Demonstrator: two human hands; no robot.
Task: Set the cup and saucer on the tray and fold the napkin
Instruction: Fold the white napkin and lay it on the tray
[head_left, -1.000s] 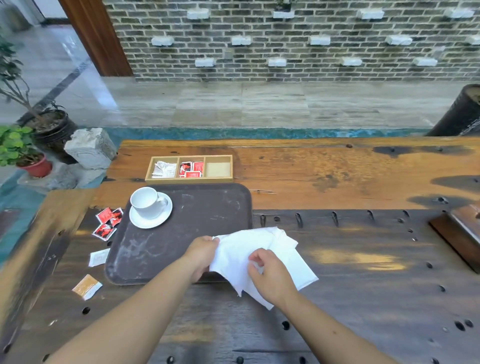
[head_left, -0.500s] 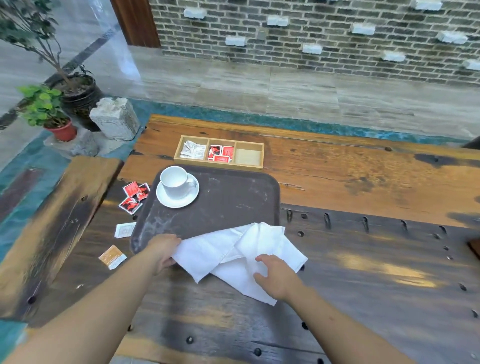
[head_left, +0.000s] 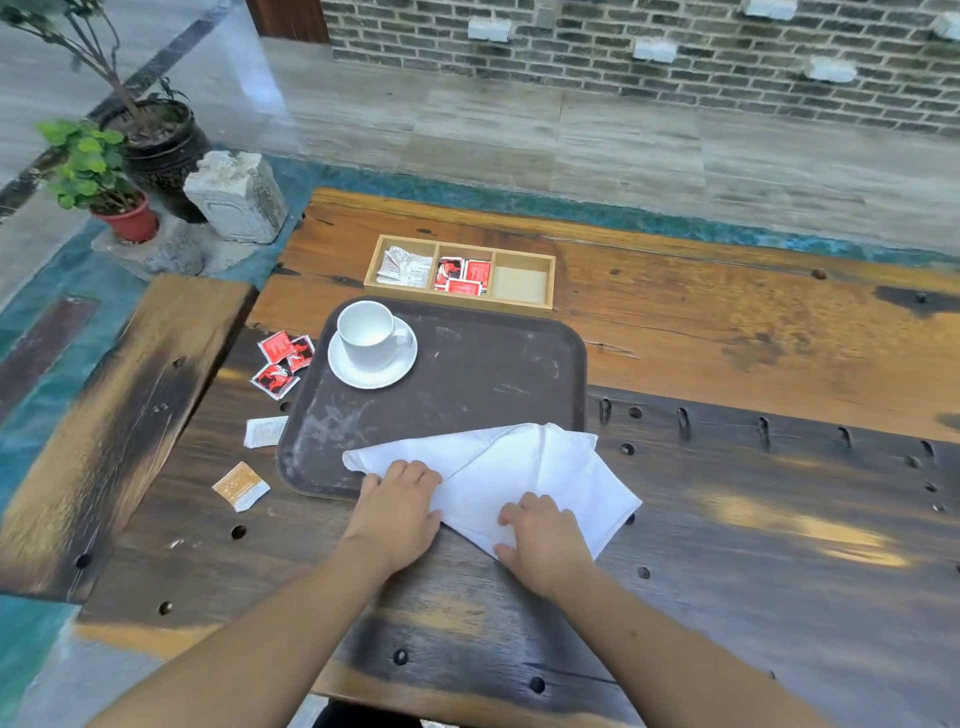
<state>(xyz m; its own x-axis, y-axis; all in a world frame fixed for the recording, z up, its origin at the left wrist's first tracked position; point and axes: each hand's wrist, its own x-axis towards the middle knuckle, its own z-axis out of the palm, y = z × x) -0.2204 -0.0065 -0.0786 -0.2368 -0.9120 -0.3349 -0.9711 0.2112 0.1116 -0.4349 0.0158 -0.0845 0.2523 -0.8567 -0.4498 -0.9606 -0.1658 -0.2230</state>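
A white cup (head_left: 369, 332) stands upright on a white saucer (head_left: 343, 370) in the far left corner of the dark brown tray (head_left: 467, 379). A white cloth napkin (head_left: 524, 467) lies partly folded over the tray's near right edge and the wooden table. My left hand (head_left: 400, 501) presses flat on the napkin's left part, fingers spread. My right hand (head_left: 540, 540) presses on its near edge, palm down. Neither hand lifts the cloth.
A wooden three-compartment box (head_left: 460, 273) with sachets sits behind the tray. Loose red sachets (head_left: 280, 361), a white sachet (head_left: 265, 431) and an orange sachet (head_left: 240, 486) lie left of the tray. Potted plants (head_left: 104, 176) and a stone block (head_left: 236, 195) stand beyond the table's left end.
The napkin was held up crumpled between both hands; it now lies spread flat over the tray's edge. Both hands came down onto it, and the camera view shifted to the left.
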